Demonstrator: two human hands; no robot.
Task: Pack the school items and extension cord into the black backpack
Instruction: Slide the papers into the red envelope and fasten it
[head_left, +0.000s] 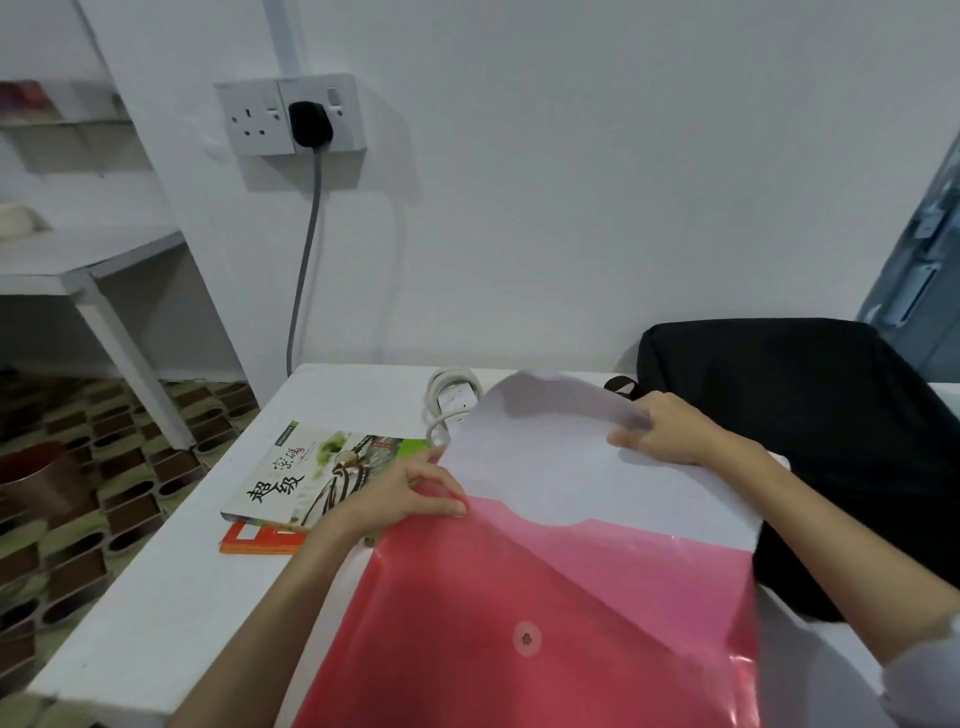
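Red folder (519, 613), nearest the viewer, lies over the near edge of the white surface (171, 597), its flap open and a snap button showing at its middle. White paper (571, 467) sticks out of the folder's mouth, its far end curled upward. Left hand (415, 493) pinches the folder's upper left corner between curled fingers. Right hand (670, 428) grips the right edge of the curled paper. Left of the folder, a book (306, 478) with Chinese characters on its cover lies on an orange book (254, 538), near the surface's left edge. Beyond the paper, a coiled white extension cord (449, 400) rests near the far edge. Black backpack (810, 415) sits at the far right corner, behind the right hand. On the wall, a black plug (310, 124) sits in a socket (291, 117), its grey cable hanging down.
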